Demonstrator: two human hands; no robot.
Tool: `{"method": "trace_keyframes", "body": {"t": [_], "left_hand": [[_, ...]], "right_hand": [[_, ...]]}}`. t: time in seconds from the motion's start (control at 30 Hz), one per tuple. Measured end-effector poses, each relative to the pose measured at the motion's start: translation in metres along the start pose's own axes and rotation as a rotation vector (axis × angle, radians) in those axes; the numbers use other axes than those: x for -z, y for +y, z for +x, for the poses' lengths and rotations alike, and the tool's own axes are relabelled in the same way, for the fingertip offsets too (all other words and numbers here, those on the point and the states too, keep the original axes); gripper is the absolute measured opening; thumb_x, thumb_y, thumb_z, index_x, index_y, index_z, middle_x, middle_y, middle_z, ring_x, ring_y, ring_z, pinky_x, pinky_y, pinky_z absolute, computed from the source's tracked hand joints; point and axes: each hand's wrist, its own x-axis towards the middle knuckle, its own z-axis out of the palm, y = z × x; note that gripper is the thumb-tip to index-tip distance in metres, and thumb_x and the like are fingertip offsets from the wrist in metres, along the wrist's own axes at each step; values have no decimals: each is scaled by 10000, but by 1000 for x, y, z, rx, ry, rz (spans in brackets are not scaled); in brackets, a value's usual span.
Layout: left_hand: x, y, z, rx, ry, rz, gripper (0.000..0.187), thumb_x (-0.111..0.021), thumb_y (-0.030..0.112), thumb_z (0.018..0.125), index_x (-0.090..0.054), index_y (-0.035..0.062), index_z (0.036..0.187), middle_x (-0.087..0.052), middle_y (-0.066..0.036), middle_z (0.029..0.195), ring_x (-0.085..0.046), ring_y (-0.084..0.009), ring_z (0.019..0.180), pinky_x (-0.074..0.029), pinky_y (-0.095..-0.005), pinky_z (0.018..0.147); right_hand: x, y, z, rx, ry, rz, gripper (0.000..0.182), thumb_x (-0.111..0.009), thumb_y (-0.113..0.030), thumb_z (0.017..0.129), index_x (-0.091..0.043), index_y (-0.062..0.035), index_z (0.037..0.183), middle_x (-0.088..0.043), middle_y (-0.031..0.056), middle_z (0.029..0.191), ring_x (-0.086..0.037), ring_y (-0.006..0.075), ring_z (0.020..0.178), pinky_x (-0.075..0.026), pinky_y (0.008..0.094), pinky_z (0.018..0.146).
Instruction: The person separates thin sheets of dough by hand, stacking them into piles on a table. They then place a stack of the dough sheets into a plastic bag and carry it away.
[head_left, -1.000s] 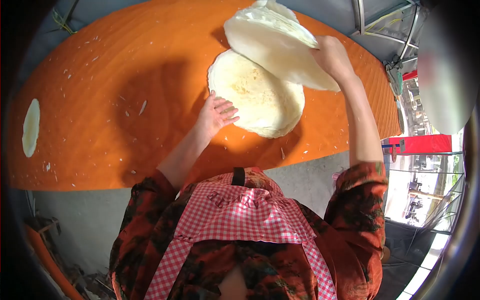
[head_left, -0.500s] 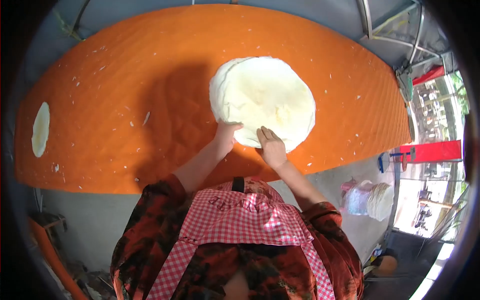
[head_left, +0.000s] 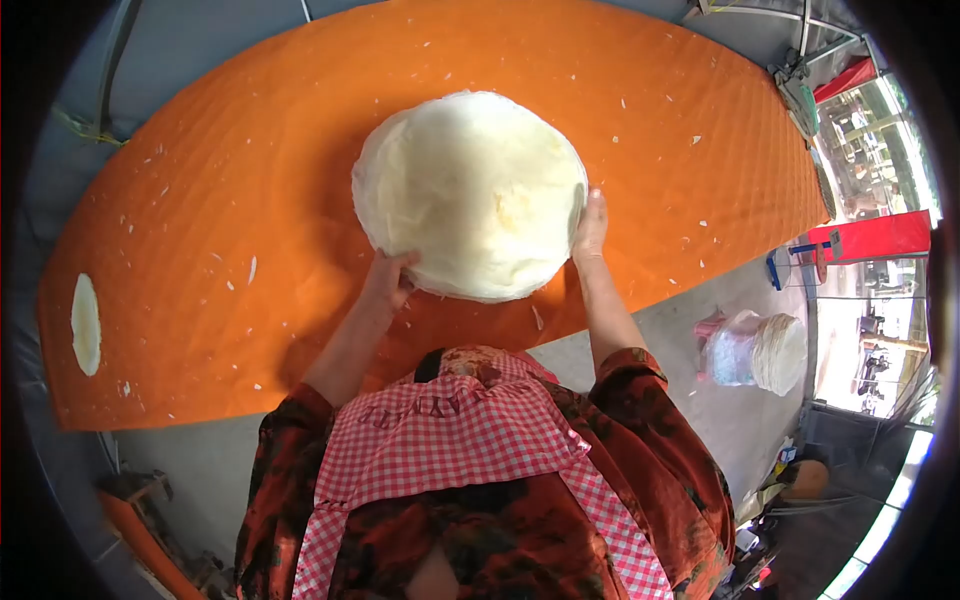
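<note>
A stack of thin round flatbreads [head_left: 460, 190], pale with a few yellowish patches, is on the orange quilted table cover. My left hand [head_left: 388, 280] grips its near left edge, thumb over the rim and fingers mostly hidden beneath. At the right rim my right hand [head_left: 591, 228] holds the side, its fingers pointing away from me. Between them the pile looks fairly even, with slightly ragged edges.
A single pale flatbread [head_left: 86, 325] lies at the far left of the orange cover [head_left: 230, 200]. White crumbs and scraps are scattered about. On the floor to the right is another flatbread stack [head_left: 780, 354] beside a clear plastic bag [head_left: 733, 350].
My right hand has gone from the near edge, where it lay on the stack, to the right rim. My left hand and the stack have shifted left. The camera view has turned slightly.
</note>
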Motion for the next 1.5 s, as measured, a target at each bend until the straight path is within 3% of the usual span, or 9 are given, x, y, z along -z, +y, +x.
{"method": "trace_keyframes", "body": {"t": [0.17, 0.33, 0.4, 0.7, 0.9, 1.27, 1.37, 1.47, 1.5], "left_hand": [[-24, 24, -3, 29, 65, -102, 489, -595, -30, 828, -409, -17, 1279, -524, -167, 1217, -556, -303, 1113, -534, -461, 865], [-30, 39, 0, 18, 50, -180, 398, -588, -22, 837, -458, -67, 1211, -545, -166, 1182, -579, -278, 1050, -540, -409, 785], [-26, 37, -19, -2, 69, 10, 349, -609, 10, 841, -499, -63, 1164, -575, -141, 1126, -601, -253, 986, -541, -368, 744], [38, 5, 25, 74, -20, -87, 495, -566, -74, 823, -462, 4, 1300, -577, -119, 1223, -551, -293, 1149, -485, -461, 957], [24, -9, 29, -40, 74, 8, 534, -591, -50, 836, -425, -7, 1342, -537, -145, 1305, -538, -295, 1171, -452, -391, 1010], [21, 0, 17, 9, -42, -93, 551, -569, -45, 847, -387, 15, 1363, -511, -150, 1314, -519, -300, 1194, -442, -448, 1022], [16, 3, 7, 11, -36, -81, 568, -564, -56, 834, -384, 33, 1366, -520, -142, 1290, -547, -290, 1146, -481, -441, 972], [13, 18, 5, 62, -20, 12, 582, -563, -55, 821, -384, 39, 1367, -527, -133, 1259, -572, -274, 1082, -524, -417, 888], [14, 20, 3, 97, -21, 67, 582, -565, -48, 820, -384, 36, 1367, -529, -130, 1248, -578, -268, 1063, -533, -409, 861]], "right_hand": [[24, -16, -2, -7, 162, -163, 383, -536, -318, 966, -583, 35, 1106, -629, 117, 1057, -592, 189, 991, -471, 329, 868], [77, -12, -40, -681, -480, 301, 597, -339, -559, 980, -584, -29, 1107, -664, 134, 1008, -637, 215, 880, -511, 329, 723], [15, -58, -82, -855, -206, 213, 722, -282, -647, 952, -539, -23, 1207, -651, 147, 1097, -633, 245, 1007, -521, 341, 807], [-12, -64, -40, -626, -140, 185, 789, -444, -626, 910, -434, 72, 1277, -586, 215, 1204, -591, 271, 1113, -503, 380, 901], [-48, -23, -48, -115, -8, -917, 670, -697, -340, 833, -423, 133, 1219, -610, 281, 1123, -651, 314, 973, -521, 380, 826], [-42, -50, -43, -139, -206, -252, 551, -631, 94, 802, -349, 81, 1275, -606, 204, 1144, -607, 265, 1055, -501, 348, 890], [-15, -12, -32, -206, -227, -625, 609, -656, -6, 827, -312, 89, 1321, -586, 235, 1185, -602, 312, 1064, -489, 382, 923], [-48, -83, -66, -162, -119, -1256, 672, -706, -156, 821, -328, 56, 1333, -552, 265, 1204, -601, 337, 1060, -522, 401, 823], [-40, -84, -76, 221, -114, -1343, 734, -723, -206, 801, -320, 48, 1360, -520, 284, 1246, -564, 363, 1109, -488, 417, 889]]}}
